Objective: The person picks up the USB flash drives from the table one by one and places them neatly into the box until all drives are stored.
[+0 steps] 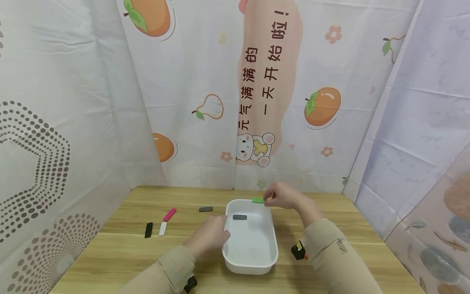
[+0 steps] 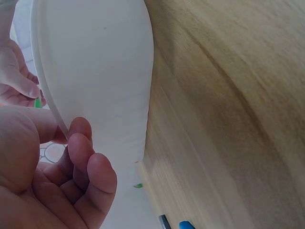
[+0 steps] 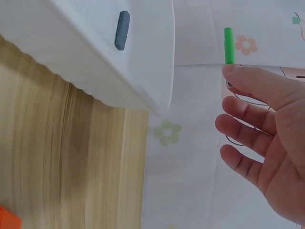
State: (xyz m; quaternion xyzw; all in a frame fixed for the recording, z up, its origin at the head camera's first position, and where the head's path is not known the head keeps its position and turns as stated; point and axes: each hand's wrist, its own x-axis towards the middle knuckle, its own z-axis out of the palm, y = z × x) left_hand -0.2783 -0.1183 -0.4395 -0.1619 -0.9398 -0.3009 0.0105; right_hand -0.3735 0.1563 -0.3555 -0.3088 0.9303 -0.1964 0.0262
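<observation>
A white plastic box (image 1: 249, 247) stands on the wooden table. My left hand (image 1: 211, 232) grips its left rim, with curled fingers against the outer wall in the left wrist view (image 2: 78, 167). Above the box's far right corner, my right hand (image 1: 282, 197) pinches one end of a small green stick (image 1: 258, 200) shaped like a USB flash drive. The right wrist view shows the green stick (image 3: 229, 45) sticking out past the thumb, the other fingers loosely bent. Inside the box, towards its far end, lies a dark grey stick (image 1: 240, 217) of similar shape.
Left of the box lie a grey stick (image 1: 205, 209), a pink stick (image 1: 169, 214), a white stick (image 1: 163, 228) and a black stick (image 1: 148, 230). A small black-and-orange object (image 1: 298, 250) shows beside my right sleeve. A patterned curtain (image 1: 205, 163) hangs behind the table.
</observation>
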